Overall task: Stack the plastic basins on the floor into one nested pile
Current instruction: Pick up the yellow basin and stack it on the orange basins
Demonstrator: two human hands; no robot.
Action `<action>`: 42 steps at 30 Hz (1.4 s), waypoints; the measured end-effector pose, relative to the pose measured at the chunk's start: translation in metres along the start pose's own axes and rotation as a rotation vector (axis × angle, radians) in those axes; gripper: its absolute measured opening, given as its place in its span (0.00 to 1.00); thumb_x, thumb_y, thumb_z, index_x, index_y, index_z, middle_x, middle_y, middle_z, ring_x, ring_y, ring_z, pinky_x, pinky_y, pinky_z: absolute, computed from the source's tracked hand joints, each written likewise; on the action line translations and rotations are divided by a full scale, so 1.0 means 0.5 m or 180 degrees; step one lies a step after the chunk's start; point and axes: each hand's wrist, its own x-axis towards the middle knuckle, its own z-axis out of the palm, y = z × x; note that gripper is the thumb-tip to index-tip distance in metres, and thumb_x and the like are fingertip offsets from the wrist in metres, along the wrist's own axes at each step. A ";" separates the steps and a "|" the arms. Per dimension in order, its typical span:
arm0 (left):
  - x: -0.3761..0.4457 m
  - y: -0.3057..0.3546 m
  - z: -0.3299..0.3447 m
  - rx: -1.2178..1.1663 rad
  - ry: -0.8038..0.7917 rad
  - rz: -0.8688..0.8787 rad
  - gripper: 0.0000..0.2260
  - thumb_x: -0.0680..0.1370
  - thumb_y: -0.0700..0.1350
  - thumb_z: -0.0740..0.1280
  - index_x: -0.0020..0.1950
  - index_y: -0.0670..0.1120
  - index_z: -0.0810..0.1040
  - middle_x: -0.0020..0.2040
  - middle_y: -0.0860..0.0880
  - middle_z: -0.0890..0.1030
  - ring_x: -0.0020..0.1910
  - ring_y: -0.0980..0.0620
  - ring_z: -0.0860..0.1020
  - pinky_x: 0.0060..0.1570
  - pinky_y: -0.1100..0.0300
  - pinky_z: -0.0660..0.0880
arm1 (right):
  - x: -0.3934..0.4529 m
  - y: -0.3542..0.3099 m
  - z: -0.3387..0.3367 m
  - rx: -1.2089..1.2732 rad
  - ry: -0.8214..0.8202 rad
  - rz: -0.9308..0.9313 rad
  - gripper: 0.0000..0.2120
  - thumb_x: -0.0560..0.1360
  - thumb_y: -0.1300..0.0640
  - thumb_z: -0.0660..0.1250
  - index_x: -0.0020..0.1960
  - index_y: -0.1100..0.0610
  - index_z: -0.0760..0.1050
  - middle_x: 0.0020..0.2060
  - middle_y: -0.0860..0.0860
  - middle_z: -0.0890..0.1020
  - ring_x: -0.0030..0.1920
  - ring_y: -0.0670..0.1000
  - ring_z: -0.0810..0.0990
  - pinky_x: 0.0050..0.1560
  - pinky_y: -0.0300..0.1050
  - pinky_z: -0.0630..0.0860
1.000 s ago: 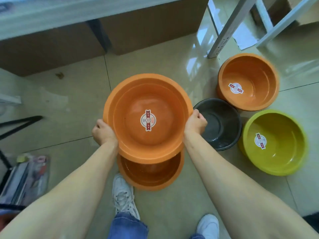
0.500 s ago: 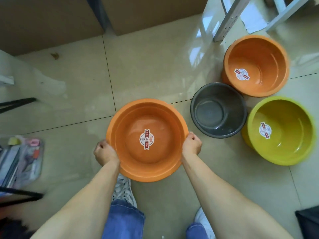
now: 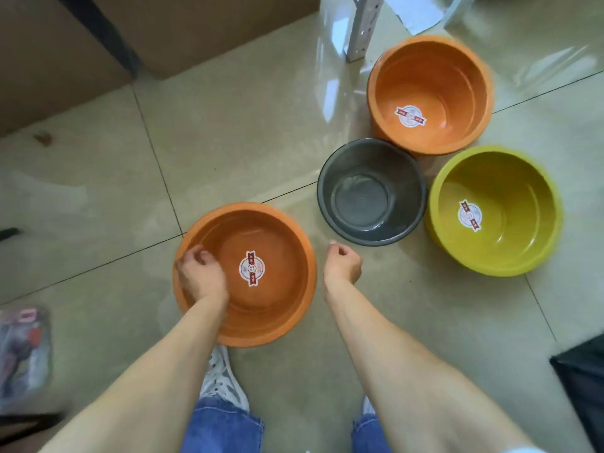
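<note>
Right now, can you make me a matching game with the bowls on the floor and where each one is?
Things:
1. grey basin
2. yellow-green basin
3. far orange basin
4. near orange basin

Places:
A. under the left hand
B. by the white metal leg
C. far right
D. in the middle, no sticker

Pairs: 1-D, 2-C, 3-B, 4-A

No lettering can be read anywhere. A round white sticker with a red banner sits on the inside bottom of the near orange basin [image 3: 261, 322], the far orange basin [image 3: 457, 132] and the yellow-green basin [image 3: 510, 250], but the print on each is too small and blurred to make out.
</note>
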 end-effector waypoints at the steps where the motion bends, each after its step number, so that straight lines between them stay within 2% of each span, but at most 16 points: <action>1: -0.021 0.025 0.026 -0.0061 -0.0250 0.0199 0.13 0.79 0.42 0.58 0.59 0.44 0.79 0.61 0.40 0.79 0.60 0.40 0.77 0.64 0.51 0.72 | 0.015 -0.013 -0.015 0.0072 -0.0018 0.0002 0.11 0.77 0.53 0.66 0.46 0.60 0.83 0.40 0.57 0.82 0.45 0.58 0.78 0.53 0.47 0.76; 3: -0.068 0.076 0.086 -0.0371 -0.0808 0.0414 0.12 0.80 0.39 0.58 0.57 0.42 0.80 0.55 0.40 0.82 0.51 0.43 0.80 0.61 0.50 0.74 | 0.051 -0.040 -0.046 0.0323 0.0003 0.0035 0.13 0.78 0.53 0.64 0.44 0.60 0.82 0.39 0.59 0.82 0.43 0.58 0.77 0.52 0.50 0.76; 5: -0.135 0.130 0.159 -0.0804 -0.1436 0.0371 0.12 0.81 0.37 0.56 0.56 0.37 0.78 0.46 0.39 0.80 0.38 0.48 0.77 0.51 0.53 0.76 | 0.098 -0.068 -0.091 0.0758 0.0059 0.0070 0.13 0.79 0.54 0.63 0.45 0.61 0.82 0.39 0.59 0.82 0.39 0.56 0.78 0.50 0.52 0.77; 8: -0.246 0.199 0.256 -0.0954 -0.2196 0.0354 0.10 0.81 0.36 0.56 0.51 0.40 0.77 0.37 0.47 0.77 0.31 0.53 0.73 0.29 0.67 0.73 | 0.175 -0.107 -0.169 0.1349 0.0162 0.0136 0.12 0.81 0.56 0.60 0.45 0.61 0.78 0.35 0.56 0.79 0.29 0.50 0.74 0.36 0.44 0.73; 9: -0.284 0.217 0.286 -0.0903 -0.2406 0.0371 0.10 0.80 0.37 0.56 0.48 0.42 0.77 0.36 0.48 0.77 0.31 0.54 0.73 0.26 0.69 0.71 | 0.204 -0.116 -0.199 0.1498 0.0201 0.0162 0.13 0.81 0.56 0.59 0.45 0.61 0.77 0.33 0.55 0.79 0.27 0.48 0.73 0.33 0.40 0.72; 11: -0.353 0.242 0.344 -0.0726 -0.2721 0.0432 0.09 0.80 0.38 0.57 0.48 0.42 0.77 0.38 0.47 0.78 0.32 0.54 0.74 0.29 0.67 0.71 | 0.259 -0.133 -0.258 0.1722 0.0347 0.0187 0.15 0.82 0.56 0.57 0.41 0.60 0.76 0.30 0.53 0.77 0.25 0.47 0.73 0.28 0.37 0.70; 13: -0.404 0.256 0.394 -0.0525 -0.2841 0.0516 0.09 0.79 0.41 0.58 0.48 0.41 0.77 0.43 0.42 0.80 0.37 0.48 0.77 0.38 0.60 0.75 | 0.309 -0.144 -0.313 0.1858 0.0519 0.0205 0.18 0.82 0.55 0.57 0.36 0.57 0.74 0.32 0.55 0.77 0.27 0.49 0.73 0.29 0.38 0.69; 15: -0.447 0.267 0.447 -0.0107 -0.2746 0.0689 0.13 0.79 0.43 0.58 0.50 0.35 0.79 0.50 0.35 0.82 0.49 0.37 0.80 0.52 0.51 0.77 | 0.358 -0.152 -0.370 0.1881 0.0718 0.0216 0.19 0.82 0.54 0.57 0.33 0.55 0.73 0.34 0.55 0.78 0.29 0.50 0.73 0.30 0.40 0.69; 16: -0.464 0.272 0.471 0.0117 -0.2658 0.0800 0.15 0.79 0.43 0.58 0.53 0.33 0.79 0.54 0.33 0.81 0.54 0.35 0.79 0.56 0.48 0.76 | 0.383 -0.156 -0.399 0.1851 0.0845 0.0210 0.20 0.82 0.53 0.57 0.33 0.54 0.73 0.35 0.55 0.79 0.30 0.51 0.74 0.32 0.41 0.70; 18: -0.486 0.285 0.506 0.0463 -0.2469 0.1015 0.16 0.79 0.44 0.58 0.58 0.36 0.78 0.58 0.35 0.80 0.59 0.36 0.77 0.59 0.49 0.73 | 0.425 -0.159 -0.451 0.1719 0.1114 0.0200 0.20 0.82 0.51 0.57 0.33 0.54 0.74 0.39 0.55 0.81 0.37 0.54 0.77 0.40 0.48 0.73; 21: -0.508 0.304 0.562 0.0635 -0.2232 0.1126 0.18 0.80 0.48 0.59 0.67 0.42 0.73 0.64 0.39 0.76 0.64 0.40 0.74 0.66 0.49 0.71 | 0.488 -0.156 -0.523 0.1460 0.1630 0.0187 0.19 0.81 0.49 0.56 0.48 0.60 0.82 0.48 0.60 0.84 0.49 0.59 0.82 0.54 0.52 0.77; 25: -0.514 0.311 0.614 0.0544 -0.1917 0.1120 0.20 0.80 0.46 0.60 0.71 0.43 0.69 0.69 0.41 0.71 0.68 0.40 0.72 0.69 0.47 0.69 | 0.553 -0.143 -0.583 0.0972 0.1947 0.0277 0.20 0.81 0.51 0.55 0.59 0.64 0.79 0.61 0.63 0.79 0.61 0.62 0.78 0.60 0.51 0.73; 29: -0.508 0.303 0.646 0.0558 -0.1675 0.1231 0.18 0.80 0.45 0.61 0.70 0.43 0.71 0.68 0.42 0.70 0.65 0.41 0.74 0.67 0.47 0.71 | 0.597 -0.124 -0.596 0.0944 0.1463 0.0442 0.19 0.81 0.53 0.56 0.61 0.64 0.77 0.62 0.62 0.79 0.62 0.62 0.79 0.63 0.51 0.74; 33: -0.496 0.300 0.662 0.0459 -0.1589 0.1377 0.15 0.78 0.43 0.63 0.65 0.46 0.74 0.62 0.43 0.76 0.59 0.42 0.78 0.62 0.45 0.75 | 0.612 -0.108 -0.590 0.1222 0.1134 0.0462 0.16 0.81 0.55 0.58 0.59 0.62 0.78 0.57 0.60 0.83 0.57 0.60 0.82 0.60 0.51 0.77; 38: -0.493 0.296 0.665 0.0267 -0.1543 0.1243 0.12 0.77 0.42 0.65 0.61 0.48 0.75 0.58 0.45 0.79 0.54 0.46 0.79 0.57 0.51 0.78 | 0.611 -0.086 -0.582 0.1393 0.1196 0.0476 0.14 0.81 0.55 0.60 0.60 0.60 0.79 0.55 0.59 0.84 0.52 0.58 0.82 0.56 0.47 0.77; 42: -0.504 0.289 0.644 0.0070 -0.1528 0.1144 0.10 0.77 0.42 0.65 0.58 0.46 0.75 0.51 0.48 0.79 0.47 0.50 0.76 0.48 0.57 0.73 | 0.592 -0.082 -0.591 0.1551 0.1333 0.0513 0.14 0.81 0.54 0.60 0.58 0.59 0.79 0.55 0.58 0.84 0.46 0.54 0.77 0.49 0.41 0.72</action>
